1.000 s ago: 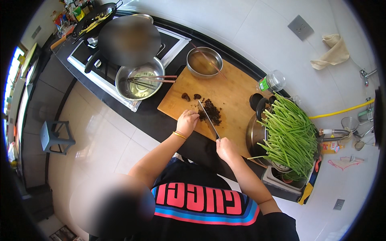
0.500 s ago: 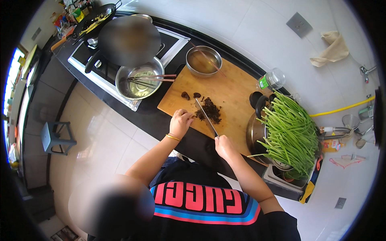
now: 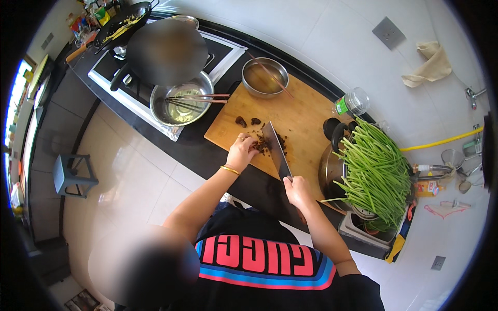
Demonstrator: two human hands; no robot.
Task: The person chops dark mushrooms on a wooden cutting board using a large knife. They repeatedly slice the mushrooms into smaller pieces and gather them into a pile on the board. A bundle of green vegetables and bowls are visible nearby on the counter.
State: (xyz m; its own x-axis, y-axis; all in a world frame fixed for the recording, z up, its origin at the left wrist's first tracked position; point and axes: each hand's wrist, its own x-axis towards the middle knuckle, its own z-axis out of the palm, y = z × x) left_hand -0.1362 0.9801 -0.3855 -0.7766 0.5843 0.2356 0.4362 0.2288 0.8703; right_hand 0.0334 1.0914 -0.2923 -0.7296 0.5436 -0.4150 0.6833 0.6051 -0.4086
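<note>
Chopping was apparently in hand; the right hand (image 3: 298,192) gripped the knife (image 3: 278,153); the left hand (image 3: 241,153) was curled beside dark chopped pieces (image 3: 262,147) on the cutting board (image 3: 308,124), its grip indeterminable; further cutting presumably required fingers clear.

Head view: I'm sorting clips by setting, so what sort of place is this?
A kitchen, probably a home one. It shows in the stove, the heap of long green stalks, and the wooden cutting board, where the right hand holds a knife at chopped dark food.
</note>
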